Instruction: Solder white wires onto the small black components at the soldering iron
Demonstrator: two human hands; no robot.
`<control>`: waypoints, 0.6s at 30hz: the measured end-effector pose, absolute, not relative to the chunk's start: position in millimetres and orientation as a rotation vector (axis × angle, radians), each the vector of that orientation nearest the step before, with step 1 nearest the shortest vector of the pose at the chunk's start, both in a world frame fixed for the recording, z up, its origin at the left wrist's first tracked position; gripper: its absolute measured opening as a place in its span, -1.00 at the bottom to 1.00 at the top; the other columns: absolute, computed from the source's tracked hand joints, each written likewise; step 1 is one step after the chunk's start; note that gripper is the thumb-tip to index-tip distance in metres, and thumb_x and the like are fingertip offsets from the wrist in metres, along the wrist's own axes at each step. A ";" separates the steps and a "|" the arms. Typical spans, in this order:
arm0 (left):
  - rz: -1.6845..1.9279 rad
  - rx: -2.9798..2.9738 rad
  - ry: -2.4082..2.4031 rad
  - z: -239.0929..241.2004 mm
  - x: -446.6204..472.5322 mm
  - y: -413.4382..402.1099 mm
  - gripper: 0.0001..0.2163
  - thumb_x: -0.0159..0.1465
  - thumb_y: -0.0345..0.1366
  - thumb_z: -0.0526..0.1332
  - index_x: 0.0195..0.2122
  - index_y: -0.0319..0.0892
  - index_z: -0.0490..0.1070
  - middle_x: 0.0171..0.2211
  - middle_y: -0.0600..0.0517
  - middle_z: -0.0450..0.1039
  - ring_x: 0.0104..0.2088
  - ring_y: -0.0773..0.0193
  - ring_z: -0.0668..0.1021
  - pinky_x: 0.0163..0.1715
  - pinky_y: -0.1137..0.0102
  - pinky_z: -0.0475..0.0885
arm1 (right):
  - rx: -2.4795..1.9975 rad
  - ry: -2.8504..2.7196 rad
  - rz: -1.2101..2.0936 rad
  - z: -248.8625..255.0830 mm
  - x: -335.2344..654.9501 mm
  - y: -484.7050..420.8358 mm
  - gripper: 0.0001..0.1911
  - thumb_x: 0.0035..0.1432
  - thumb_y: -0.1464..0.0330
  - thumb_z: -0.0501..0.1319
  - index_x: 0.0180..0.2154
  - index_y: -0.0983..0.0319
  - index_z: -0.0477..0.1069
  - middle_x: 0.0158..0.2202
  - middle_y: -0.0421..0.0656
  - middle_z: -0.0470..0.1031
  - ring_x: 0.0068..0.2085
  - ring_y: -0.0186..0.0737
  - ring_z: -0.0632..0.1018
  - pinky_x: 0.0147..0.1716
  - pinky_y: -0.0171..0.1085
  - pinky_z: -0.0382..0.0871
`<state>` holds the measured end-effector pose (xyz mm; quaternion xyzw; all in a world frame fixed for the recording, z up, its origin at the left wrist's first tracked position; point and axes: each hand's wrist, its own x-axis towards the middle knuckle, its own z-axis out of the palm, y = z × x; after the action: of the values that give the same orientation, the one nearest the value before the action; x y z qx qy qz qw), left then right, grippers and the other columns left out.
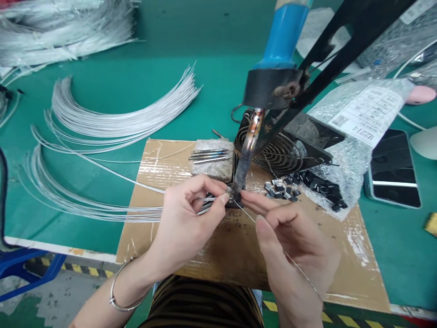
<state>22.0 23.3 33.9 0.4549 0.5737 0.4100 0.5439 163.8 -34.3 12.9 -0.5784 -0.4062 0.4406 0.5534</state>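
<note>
My left hand (186, 214) pinches the ends of thin silver wires (102, 209) that run off to the left across the green table. My right hand (290, 241) pinches a thin strand of solder wire (300, 271) that trails back over its palm. Both fingertips meet at the tip of a soldering iron (247, 155) with a blue handle, fixed in a black stand above a cardboard sheet (225, 246). A small pile of black components (290, 187) lies just right of the iron tip.
Curved bundles of silver wire (119, 118) lie on the green table at left. A sponge block with spare iron tips (211, 159), a black fan (283, 150), a bubble-wrap bag with a label (355, 118) and a phone (392, 168) are nearby.
</note>
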 end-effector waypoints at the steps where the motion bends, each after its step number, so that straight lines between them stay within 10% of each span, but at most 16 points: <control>1: 0.971 1.084 1.363 34.1 22.1 23.1 -0.88 0.18 -0.49 0.36 -0.47 -0.17 0.53 -0.35 0.01 0.68 -0.34 0.32 0.63 -0.34 0.50 0.48 | -1.366 -0.960 1.041 13.0 163.7 -34.3 -0.80 0.34 0.48 0.29 -0.36 0.14 0.42 0.03 -0.13 0.73 0.05 -0.10 0.73 0.17 -0.10 0.57; 18: 0.987 1.091 1.371 33.7 21.9 20.3 -0.88 0.17 -0.49 0.36 -0.47 -0.18 0.53 -0.36 0.03 0.66 -0.35 0.32 0.62 -0.33 0.51 0.48 | -1.360 -0.960 1.023 13.4 161.8 -34.2 -0.77 0.31 0.52 0.31 -0.38 0.14 0.42 0.00 -0.15 0.74 0.04 -0.17 0.73 0.12 -0.22 0.57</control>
<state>21.9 20.3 33.7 0.4580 0.5758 0.4143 0.5357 161.8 -34.2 13.4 -0.5768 -0.4072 0.4341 0.5595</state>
